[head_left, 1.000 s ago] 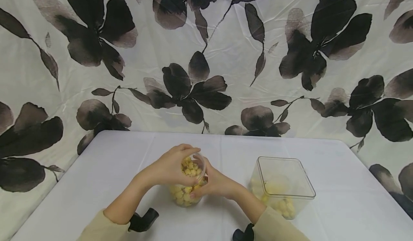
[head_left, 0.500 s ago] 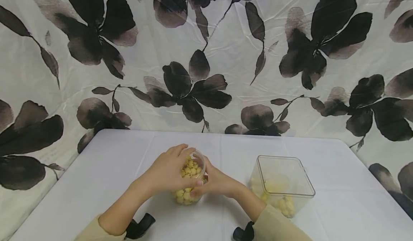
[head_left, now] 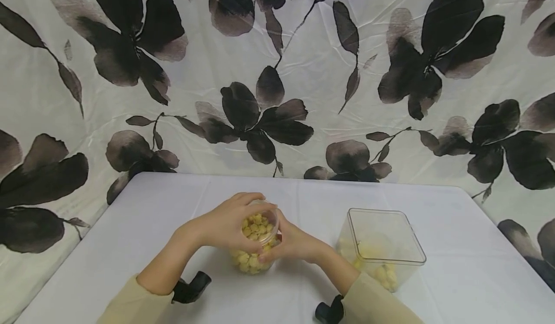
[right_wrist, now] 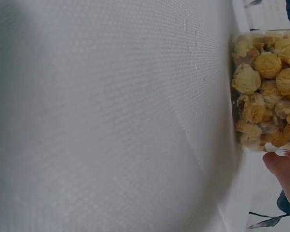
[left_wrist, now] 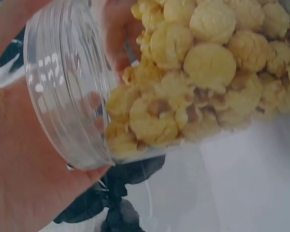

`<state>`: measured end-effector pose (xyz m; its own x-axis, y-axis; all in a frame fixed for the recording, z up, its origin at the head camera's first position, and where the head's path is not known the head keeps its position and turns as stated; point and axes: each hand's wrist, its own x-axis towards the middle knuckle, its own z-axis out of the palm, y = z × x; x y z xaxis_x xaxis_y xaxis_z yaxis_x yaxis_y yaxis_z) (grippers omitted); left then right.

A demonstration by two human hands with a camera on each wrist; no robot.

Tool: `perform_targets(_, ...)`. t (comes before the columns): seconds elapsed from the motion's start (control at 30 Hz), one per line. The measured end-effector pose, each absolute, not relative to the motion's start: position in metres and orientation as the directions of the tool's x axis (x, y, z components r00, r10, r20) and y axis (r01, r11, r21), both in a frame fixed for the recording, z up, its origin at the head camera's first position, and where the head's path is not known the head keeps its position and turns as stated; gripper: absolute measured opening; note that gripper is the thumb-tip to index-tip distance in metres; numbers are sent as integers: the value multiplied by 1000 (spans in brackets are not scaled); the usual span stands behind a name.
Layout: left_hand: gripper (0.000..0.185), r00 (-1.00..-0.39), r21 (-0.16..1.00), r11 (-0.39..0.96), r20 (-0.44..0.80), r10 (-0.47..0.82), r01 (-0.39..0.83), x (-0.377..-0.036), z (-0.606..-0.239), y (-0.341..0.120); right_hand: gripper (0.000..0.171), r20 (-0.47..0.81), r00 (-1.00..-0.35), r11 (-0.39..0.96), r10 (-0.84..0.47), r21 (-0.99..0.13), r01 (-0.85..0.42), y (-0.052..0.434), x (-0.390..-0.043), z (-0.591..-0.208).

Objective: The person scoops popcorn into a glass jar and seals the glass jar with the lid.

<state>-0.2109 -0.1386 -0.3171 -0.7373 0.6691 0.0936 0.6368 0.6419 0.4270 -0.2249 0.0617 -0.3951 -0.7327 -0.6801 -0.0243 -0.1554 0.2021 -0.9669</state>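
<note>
A clear round jar of popcorn (head_left: 251,262) stands on the white table, left of the middle in the head view. Around its clear lid (left_wrist: 63,87) curls my left hand (head_left: 227,225), thumb on the near side and fingers over the far side. My right hand (head_left: 299,241) grips the jar's body from the right, its thumb across the front. The left wrist view shows the lid against my palm and popcorn (left_wrist: 210,65) through the wall. In the right wrist view, the jar's lower part and one fingertip (right_wrist: 275,164) appear at the right edge.
A clear square container (head_left: 414,273) with some yellow pieces (head_left: 386,276) inside stands on the table (head_left: 468,276), right of the jar and beside my right forearm. A floral cloth (head_left: 329,73) hangs behind the table.
My left hand has turned around the top of the jar, its wrist dipping and then rising again. My right hand keeps its hold, and the jar stays in about the same spot.
</note>
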Motion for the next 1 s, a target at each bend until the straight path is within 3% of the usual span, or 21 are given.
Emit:
perform_targets(0.2,91,-855,388,771,105,508,505,-198,-316,-132,103,-34,-734,192,-678,-973,-132,61,-226,-395)
perform_targets(0.33,81,-897,362,821,165,410,441,-189,-319,-122,104,-41,-736,170,-676,-980,-103,62,-225,-395)
perform_targets(0.5,67,-876,330,813,237,421,480,-190,-321,-121,102,-39,-726,178,-686,-977,-116,62,-224,-394)
perform_targets(1.0,69,-722,396,618,204,662,679,-215,-320,-140,107,-45,-720,201,-693,-971,-133,66,-229,-393)
